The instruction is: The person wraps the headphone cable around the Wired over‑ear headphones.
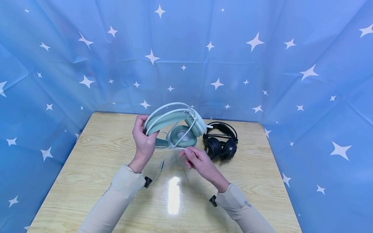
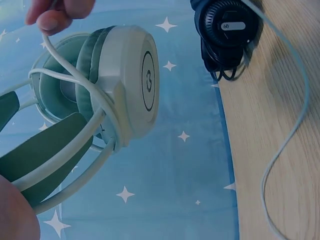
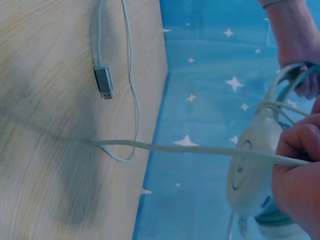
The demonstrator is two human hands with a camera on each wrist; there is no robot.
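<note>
My left hand grips the headband of a pair of white and mint-green headphones, held up above the table. The thumb is in front of the band. Lower right of it, my right hand pinches the pale headphone cable between thumb and fingers. Part of this cable loops around the headband where it meets one earcup. The rest hangs down to the tabletop, where its USB plug lies.
A black pair of headphones sits at the back right of the wooden table. A blue curtain with white stars stands behind and at both sides.
</note>
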